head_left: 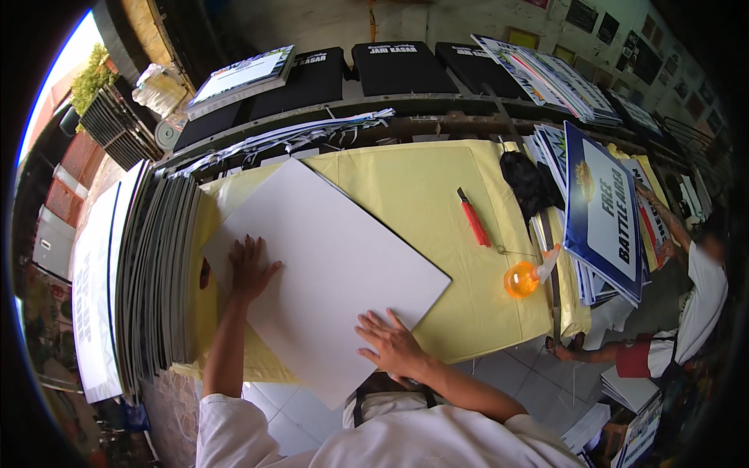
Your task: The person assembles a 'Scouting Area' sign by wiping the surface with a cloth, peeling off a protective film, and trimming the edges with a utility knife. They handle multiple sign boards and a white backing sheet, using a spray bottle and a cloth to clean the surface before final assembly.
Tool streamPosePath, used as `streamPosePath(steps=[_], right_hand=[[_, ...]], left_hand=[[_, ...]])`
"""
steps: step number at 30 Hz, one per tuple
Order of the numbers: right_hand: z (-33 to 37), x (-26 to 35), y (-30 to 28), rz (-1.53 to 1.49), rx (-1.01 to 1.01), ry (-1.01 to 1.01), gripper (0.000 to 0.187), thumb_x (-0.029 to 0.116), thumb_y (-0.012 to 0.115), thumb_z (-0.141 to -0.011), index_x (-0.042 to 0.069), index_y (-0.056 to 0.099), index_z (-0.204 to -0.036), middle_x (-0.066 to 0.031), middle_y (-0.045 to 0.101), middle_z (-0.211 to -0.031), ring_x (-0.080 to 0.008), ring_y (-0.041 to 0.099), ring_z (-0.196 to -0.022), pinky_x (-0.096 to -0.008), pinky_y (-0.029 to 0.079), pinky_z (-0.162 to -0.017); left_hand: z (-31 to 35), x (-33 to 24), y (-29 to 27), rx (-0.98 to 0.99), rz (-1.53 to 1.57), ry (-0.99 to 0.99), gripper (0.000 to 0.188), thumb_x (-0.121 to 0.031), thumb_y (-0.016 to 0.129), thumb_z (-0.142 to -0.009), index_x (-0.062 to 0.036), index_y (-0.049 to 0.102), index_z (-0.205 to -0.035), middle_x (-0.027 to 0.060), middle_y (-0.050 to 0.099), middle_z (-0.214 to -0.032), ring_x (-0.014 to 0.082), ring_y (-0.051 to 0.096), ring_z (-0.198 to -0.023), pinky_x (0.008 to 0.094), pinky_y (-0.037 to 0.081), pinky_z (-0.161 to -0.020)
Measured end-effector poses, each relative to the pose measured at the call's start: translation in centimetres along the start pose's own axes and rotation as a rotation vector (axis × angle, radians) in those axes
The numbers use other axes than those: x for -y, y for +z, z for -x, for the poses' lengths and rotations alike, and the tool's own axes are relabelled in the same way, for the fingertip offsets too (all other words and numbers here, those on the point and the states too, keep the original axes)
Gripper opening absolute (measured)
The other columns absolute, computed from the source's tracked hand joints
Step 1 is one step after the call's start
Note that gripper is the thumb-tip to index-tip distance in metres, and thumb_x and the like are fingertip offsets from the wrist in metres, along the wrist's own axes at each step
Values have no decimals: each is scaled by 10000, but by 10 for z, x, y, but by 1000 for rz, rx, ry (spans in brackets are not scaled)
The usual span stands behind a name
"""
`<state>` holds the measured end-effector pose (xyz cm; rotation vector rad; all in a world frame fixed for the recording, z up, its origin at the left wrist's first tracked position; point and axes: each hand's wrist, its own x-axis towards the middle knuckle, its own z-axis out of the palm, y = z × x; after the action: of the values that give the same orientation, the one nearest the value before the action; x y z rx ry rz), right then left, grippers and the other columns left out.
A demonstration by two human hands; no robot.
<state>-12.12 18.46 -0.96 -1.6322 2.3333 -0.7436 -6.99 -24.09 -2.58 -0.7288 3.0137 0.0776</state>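
Observation:
A large blank white board (pixel 328 242) lies turned at an angle on the yellow-covered table (pixel 406 168), one corner jutting past the near edge. My left hand (pixel 250 269) rests on its left part with the fingers spread. Flat on the lower right side of the board is my right hand (pixel 392 343), fingers apart. Neither hand grips anything. To the right of the board lie a red cutter knife (pixel 473 220) and an orange spray bottle (pixel 524 278) with a pale nozzle. A thin bent wire (pixel 515 252) lies between them.
A thick stack of boards (pixel 156 273) stands at the table's left end. Printed signs (pixel 605 210) lean at the right, beside a black cloth bag (pixel 524 183). Black shirts (pixel 402 70) and paper strips (pixel 296 136) lie at the back. Another person (pixel 702 296) crouches at the far right.

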Motion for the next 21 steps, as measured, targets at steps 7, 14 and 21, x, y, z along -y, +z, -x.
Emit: streamPosePath(steps=[7,14,21], right_hand=[[39,54,23,60,51,-148,583,439,577,-1006,-22,605,-1361,-293,459,-1526,-459,407,-1447,-591,301,-1202],[49,82,32,-59,145,-314,475,393,647,-981,28,669,-1283,-195,642,-1367,-364,595,-1293,-534,401,-1156],[16,-14,-26,-168,-473,161,322,229,726,-920,85,698,-1207,-119,709,-1153,-322,673,-1037,-448,542,-931]], left_hand=[[25,-42,9,-4,157,-221,910,-667,507,-984,-58,286,-1623,326,151,-1672,564,90,-1535,707,74,-1208],[41,-109,0,-92,159,8,1006,-701,530,-959,16,263,-1611,324,164,-1671,553,82,-1543,693,76,-1218],[-4,-129,5,-124,137,188,1024,-727,550,-936,-3,284,-1611,285,184,-1683,519,111,-1552,679,123,-1221]])
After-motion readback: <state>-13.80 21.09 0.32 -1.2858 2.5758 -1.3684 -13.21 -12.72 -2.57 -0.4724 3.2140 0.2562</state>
